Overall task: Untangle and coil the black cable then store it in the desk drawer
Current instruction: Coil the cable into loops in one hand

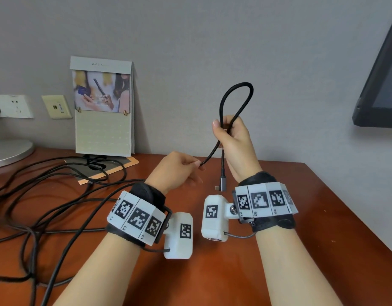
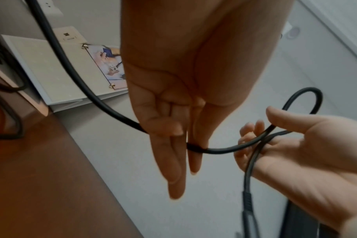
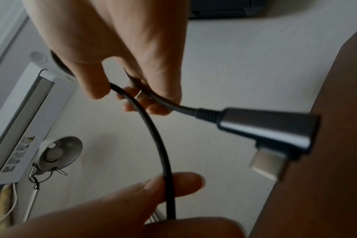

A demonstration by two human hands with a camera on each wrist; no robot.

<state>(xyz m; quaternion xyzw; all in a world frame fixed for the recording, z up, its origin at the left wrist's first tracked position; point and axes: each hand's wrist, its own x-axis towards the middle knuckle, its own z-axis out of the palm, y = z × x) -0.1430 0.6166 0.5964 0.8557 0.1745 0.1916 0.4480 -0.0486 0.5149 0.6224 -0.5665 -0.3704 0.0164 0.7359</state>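
- Left hand: raised above the desk; thumb and fingers pinch the black cable just below the right hand.
- Right hand: fingers curled round the crossing base of one upright loop.
- Black cable: round, matte braided sheath; held in the air above the desk.
- Plug: angled grey metal shell, ribbed collar, hanging below the right hand.
- Desk: reddish-brown wood, smooth.

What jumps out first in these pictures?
A black cable stands in a loop above the right hand, with its metal plug dangling below. The left hand pinches the same cable lower down, over a brown desk strewn with more black wires.
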